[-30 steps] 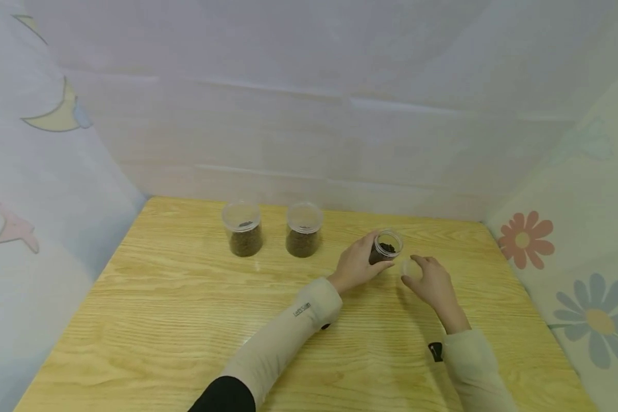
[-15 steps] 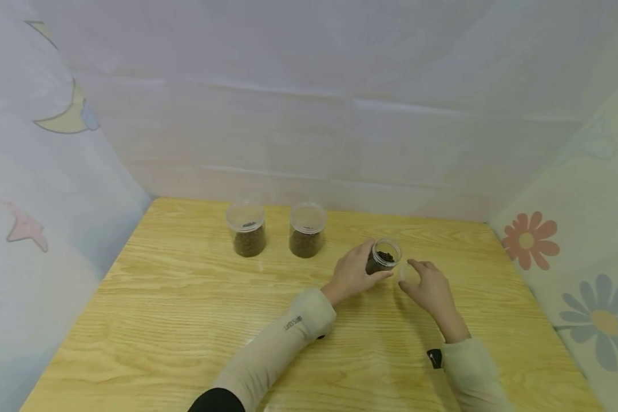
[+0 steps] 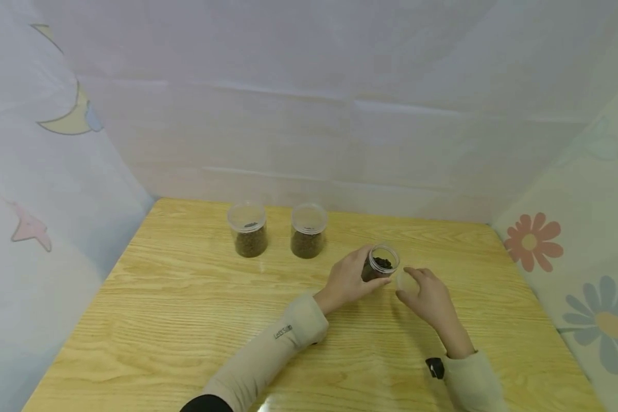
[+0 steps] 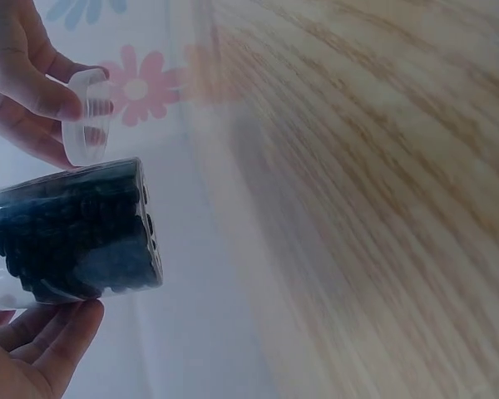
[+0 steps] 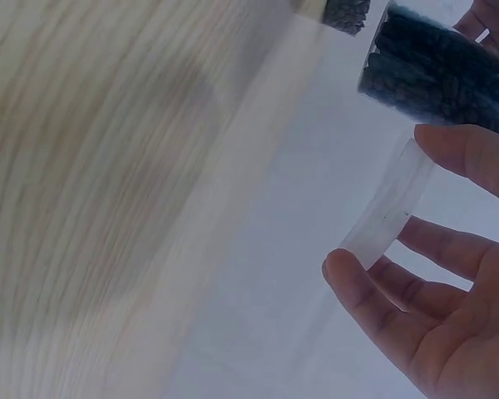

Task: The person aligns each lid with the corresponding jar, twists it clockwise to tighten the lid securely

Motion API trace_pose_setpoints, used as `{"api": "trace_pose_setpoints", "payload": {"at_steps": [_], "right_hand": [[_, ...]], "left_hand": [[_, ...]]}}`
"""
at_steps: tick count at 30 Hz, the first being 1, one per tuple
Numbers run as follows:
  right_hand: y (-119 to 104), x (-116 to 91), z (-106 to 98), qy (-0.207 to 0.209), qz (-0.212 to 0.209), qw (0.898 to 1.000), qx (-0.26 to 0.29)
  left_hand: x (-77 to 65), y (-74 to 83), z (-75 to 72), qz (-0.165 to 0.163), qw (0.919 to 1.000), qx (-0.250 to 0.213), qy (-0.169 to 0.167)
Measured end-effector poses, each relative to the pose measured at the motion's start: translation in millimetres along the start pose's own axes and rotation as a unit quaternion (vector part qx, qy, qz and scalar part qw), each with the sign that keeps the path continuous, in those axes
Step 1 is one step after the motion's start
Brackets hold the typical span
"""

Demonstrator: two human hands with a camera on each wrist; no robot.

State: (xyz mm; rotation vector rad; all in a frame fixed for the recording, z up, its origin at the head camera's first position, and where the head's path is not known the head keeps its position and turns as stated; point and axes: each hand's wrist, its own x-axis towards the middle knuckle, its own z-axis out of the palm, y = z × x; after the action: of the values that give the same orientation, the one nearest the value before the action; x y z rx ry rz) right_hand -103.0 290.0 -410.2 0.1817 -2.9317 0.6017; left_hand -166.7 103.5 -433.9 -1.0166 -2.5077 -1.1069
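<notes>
My left hand (image 3: 347, 278) grips a clear plastic jar (image 4: 75, 233) part-filled with small dark pieces. The jar's mouth is uncovered and tilts a little toward the right in the head view; both wrist views show it held above the table. Beside it, my right hand (image 3: 430, 297) holds a translucent round lid (image 5: 391, 204) by its rim between thumb and fingers. Lid and jar are close together but apart. What the dark pieces are, I cannot tell.
Two lidded clear jars with brown contents, a left one (image 3: 250, 237) and a right one (image 3: 306, 240), stand upright toward the back of the wooden table (image 3: 185, 320). Pale patterned cloth (image 3: 309, 131) hangs behind and at both sides.
Both hands have come slightly nearer to me, carrying the open jar and the lid along. The two lidded jars have stayed in place; the head view has shifted a little.
</notes>
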Motion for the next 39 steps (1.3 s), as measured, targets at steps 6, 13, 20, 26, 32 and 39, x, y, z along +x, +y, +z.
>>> {"api": "trace_pose_setpoints", "payload": {"at_steps": [6,13,20,26,32,39], "right_hand": [[-6.0,-4.0,-0.6,0.003,-0.009,1.0,0.006],[-13.8,-9.5,2.8,-0.008,-0.008,1.0,0.013],[-22.4,-16.2,6.0,0.006,-0.016,1.0,0.018],[-26.9,-20.8,9.0,0.016,-0.023,0.999,0.023],[-32.3,-21.5,12.2,0.024,-0.03,0.999,0.025],[-39.2,-19.1,15.8,0.035,-0.047,0.998,0.032]], "left_hand": [[-7.9,4.8,-6.6,0.009,0.9999,0.004,0.008],[-17.0,7.8,-11.2,0.019,0.9995,0.005,0.027],[-26.1,6.9,-14.7,0.024,0.9985,0.01,0.048],[-35.6,4.5,-17.3,0.015,0.9983,0.009,0.056],[-42.5,2.3,-22.5,0.017,0.9969,-0.019,0.074],[-49.4,-3.1,-28.0,0.011,0.9949,-0.03,0.095]]}}
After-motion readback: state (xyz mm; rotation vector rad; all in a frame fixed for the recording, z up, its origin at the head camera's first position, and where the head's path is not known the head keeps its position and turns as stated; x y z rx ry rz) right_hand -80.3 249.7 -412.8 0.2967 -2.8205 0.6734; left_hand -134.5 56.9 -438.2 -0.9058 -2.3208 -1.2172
